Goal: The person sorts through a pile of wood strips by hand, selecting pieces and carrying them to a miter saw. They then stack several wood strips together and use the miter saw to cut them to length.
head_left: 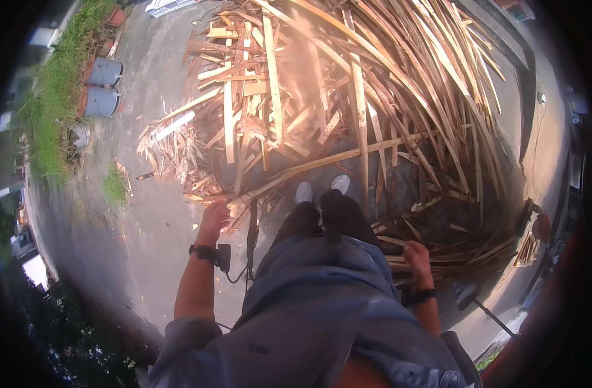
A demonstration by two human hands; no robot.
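wood strips [272, 71] ahead on the pavement [147, 258], pots [102, 102] left of them

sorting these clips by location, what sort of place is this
Probably an outdoor yard or driveway: there is sunlit paved ground, green plants grow along the left side near a grey bucket, and a big, loose pile of wooden strips spreads over the paving.
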